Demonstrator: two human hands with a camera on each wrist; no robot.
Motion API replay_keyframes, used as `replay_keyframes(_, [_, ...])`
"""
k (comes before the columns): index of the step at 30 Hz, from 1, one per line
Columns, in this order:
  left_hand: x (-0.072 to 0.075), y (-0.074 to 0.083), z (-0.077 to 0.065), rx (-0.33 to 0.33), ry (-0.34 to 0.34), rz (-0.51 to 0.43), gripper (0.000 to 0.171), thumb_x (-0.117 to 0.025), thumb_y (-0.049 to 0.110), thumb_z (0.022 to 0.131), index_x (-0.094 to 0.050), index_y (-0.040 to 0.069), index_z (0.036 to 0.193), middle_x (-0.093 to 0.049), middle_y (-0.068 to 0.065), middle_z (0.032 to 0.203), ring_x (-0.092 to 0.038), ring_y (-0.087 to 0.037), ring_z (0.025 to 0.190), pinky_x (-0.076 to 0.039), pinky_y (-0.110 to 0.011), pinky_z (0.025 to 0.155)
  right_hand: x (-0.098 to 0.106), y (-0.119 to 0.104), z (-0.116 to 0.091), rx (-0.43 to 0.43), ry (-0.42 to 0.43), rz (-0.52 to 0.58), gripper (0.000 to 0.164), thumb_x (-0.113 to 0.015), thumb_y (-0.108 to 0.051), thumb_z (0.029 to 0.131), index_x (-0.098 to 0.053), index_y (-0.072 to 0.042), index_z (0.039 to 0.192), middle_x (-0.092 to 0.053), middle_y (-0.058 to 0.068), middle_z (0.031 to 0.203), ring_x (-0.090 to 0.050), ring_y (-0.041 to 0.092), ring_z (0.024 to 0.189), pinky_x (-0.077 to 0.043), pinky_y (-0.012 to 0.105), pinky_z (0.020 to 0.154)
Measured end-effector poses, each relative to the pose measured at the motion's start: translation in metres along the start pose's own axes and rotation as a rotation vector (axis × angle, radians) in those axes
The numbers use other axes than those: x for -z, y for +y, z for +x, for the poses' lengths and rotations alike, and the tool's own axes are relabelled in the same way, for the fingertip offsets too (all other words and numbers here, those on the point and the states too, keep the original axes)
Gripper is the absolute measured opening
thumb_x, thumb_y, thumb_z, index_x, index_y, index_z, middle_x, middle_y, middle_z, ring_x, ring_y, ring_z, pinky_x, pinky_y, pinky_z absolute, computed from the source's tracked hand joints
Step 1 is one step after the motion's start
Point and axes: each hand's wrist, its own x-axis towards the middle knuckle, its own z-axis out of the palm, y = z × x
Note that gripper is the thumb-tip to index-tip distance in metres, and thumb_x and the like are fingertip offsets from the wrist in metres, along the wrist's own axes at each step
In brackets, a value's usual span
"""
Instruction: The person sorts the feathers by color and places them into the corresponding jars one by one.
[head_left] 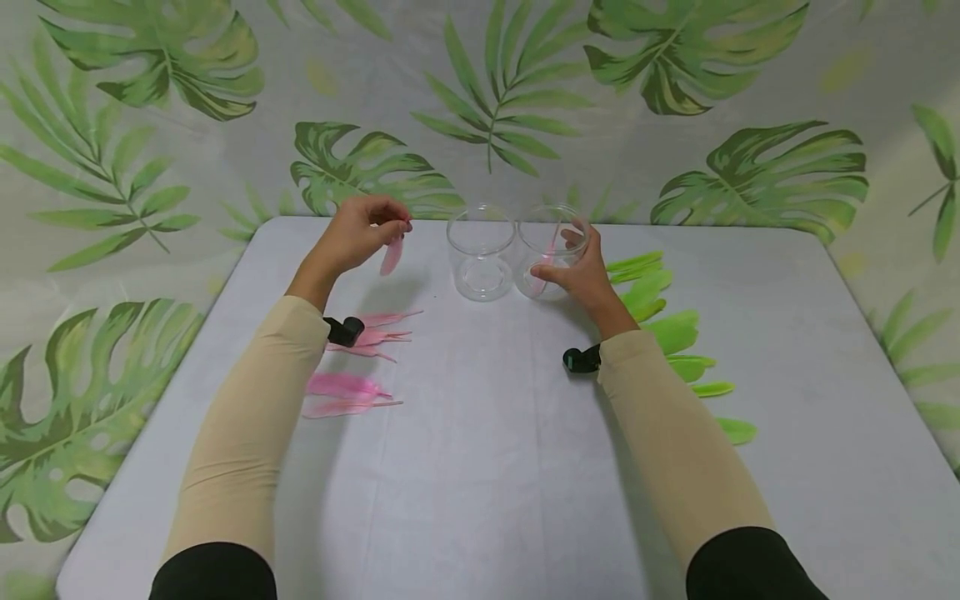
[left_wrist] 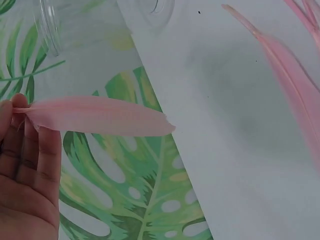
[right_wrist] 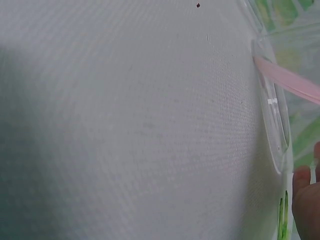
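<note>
My left hand (head_left: 358,233) pinches a pink feather (head_left: 391,257) by its quill above the back left of the table. In the left wrist view that feather (left_wrist: 100,116) extends sideways from thumb and fingers, its vane free. My right hand (head_left: 583,273) holds the right-hand clear container (head_left: 527,248) from its right side, thumb at the front. Another pink feather (head_left: 550,250) stands slanted inside this container; the right wrist view also shows that feather (right_wrist: 290,81). A second clear container (head_left: 483,267) is close against its left, with nothing visible in it.
Several pink feathers (head_left: 348,385) lie in a column on the left of the white table (head_left: 465,467), partly under my left forearm. Several bright green feathers (head_left: 675,332) lie on the right, partly covered by my right forearm. A leaf-patterned cloth (head_left: 502,100) rises behind the table.
</note>
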Motion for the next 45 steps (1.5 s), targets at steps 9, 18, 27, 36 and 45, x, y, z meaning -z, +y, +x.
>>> replay_keyframes(9, [0.002,0.003,0.005,0.029,0.038,-0.108,0.020,-0.060,0.015,0.099,-0.067,0.001,0.111,-0.069,-0.001,0.099,-0.063,-0.008,0.085,-0.054,-0.019,0.077,-0.001,-0.005,-0.006,0.001,-0.006,-0.009,0.103,-0.081,-0.014,0.081,-0.009,-0.017,0.155,-0.023,0.012,0.165,-0.021,0.032,0.152,-0.023,0.051,0.124])
replay_keyframes(18, [0.016,0.019,0.013,0.018,0.109,-0.263,0.019,-0.064,0.012,0.096,-0.067,-0.001,0.109,-0.068,0.009,0.088,-0.065,-0.008,0.083,-0.055,-0.020,0.075,0.000,0.002,0.001,-0.003,0.004,0.001,0.105,-0.083,-0.013,0.079,-0.011,-0.017,0.155,-0.026,0.010,0.164,-0.023,0.027,0.151,-0.023,0.048,0.124])
replay_keyframes(27, [0.020,0.040,0.026,-0.015,0.132,-0.393,0.013,-0.064,0.009,0.095,-0.066,0.000,0.105,-0.069,0.003,0.089,-0.066,-0.011,0.083,-0.055,-0.025,0.075,0.002,0.028,0.016,0.022,0.032,-0.019,0.104,-0.085,-0.022,0.079,-0.013,-0.026,0.154,-0.029,0.001,0.162,-0.025,0.021,0.150,-0.026,0.047,0.123])
replay_keyframes(36, [0.019,0.063,0.029,-0.062,0.135,-0.450,0.010,-0.063,0.008,0.096,-0.066,0.004,0.104,-0.068,-0.001,0.092,-0.066,-0.013,0.086,-0.054,-0.026,0.078,0.000,0.023,0.015,0.028,0.022,-0.026,0.103,-0.084,-0.021,0.079,-0.012,-0.026,0.153,-0.028,0.004,0.163,-0.025,0.022,0.150,-0.026,0.048,0.123])
replay_keyframes(45, [0.016,0.085,0.038,-0.153,0.160,-0.579,0.007,-0.063,0.007,0.096,-0.066,0.006,0.101,-0.068,-0.002,0.091,-0.066,-0.016,0.086,-0.055,-0.027,0.078,0.001,0.027,0.018,0.027,0.036,-0.034,0.102,-0.084,-0.022,0.079,-0.014,-0.027,0.153,-0.031,0.002,0.161,-0.027,0.021,0.149,-0.027,0.047,0.123])
